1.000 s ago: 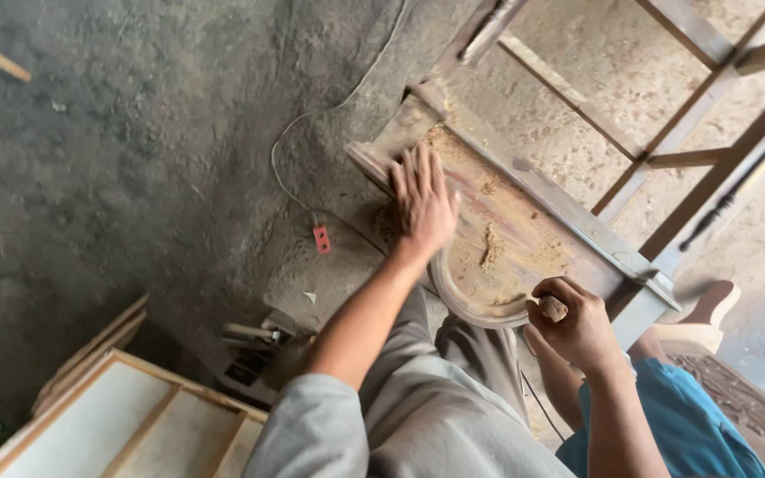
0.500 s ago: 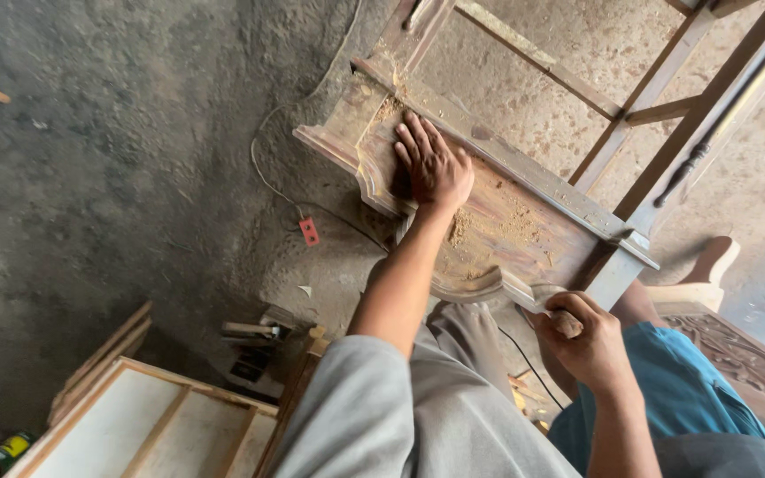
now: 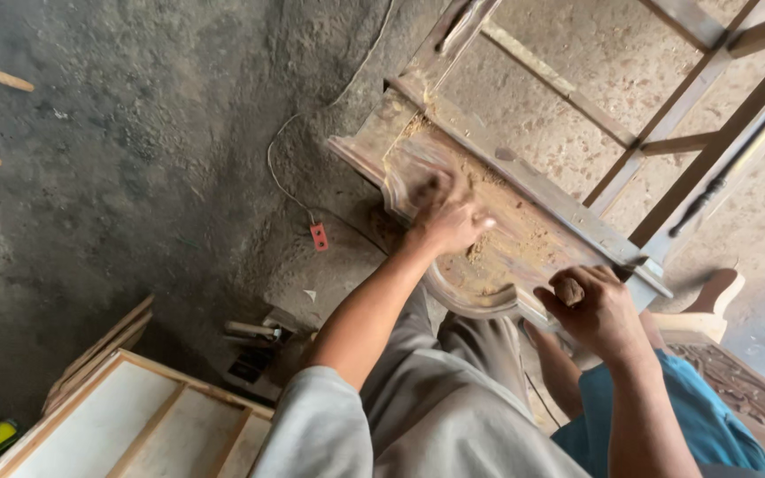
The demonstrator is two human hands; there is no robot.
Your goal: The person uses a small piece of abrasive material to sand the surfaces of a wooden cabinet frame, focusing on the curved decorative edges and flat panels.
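A carved wooden panel (image 3: 524, 199) with a curved moulded edge lies in front of me, dusted with sawdust. My left hand (image 3: 447, 215) rests palm down on its face, blurred by motion, fingers spread. My right hand (image 3: 597, 310) is closed around a wooden tool handle (image 3: 568, 290) at the panel's near right edge; the tool's working end is hidden. My knees in grey trousers (image 3: 462, 389) sit just below the panel.
A timber frame (image 3: 666, 142) leans at the upper right. A framed white board (image 3: 126, 425) lies at the lower left. A cable with a red switch (image 3: 319, 236) runs across the concrete floor. A carved wooden piece (image 3: 737, 389) and blue cloth (image 3: 666, 434) are at the right.
My left hand has slid across the panel's face toward its near side and is now blurred. My right hand has kept its grip on the handle. The view has shifted a little.
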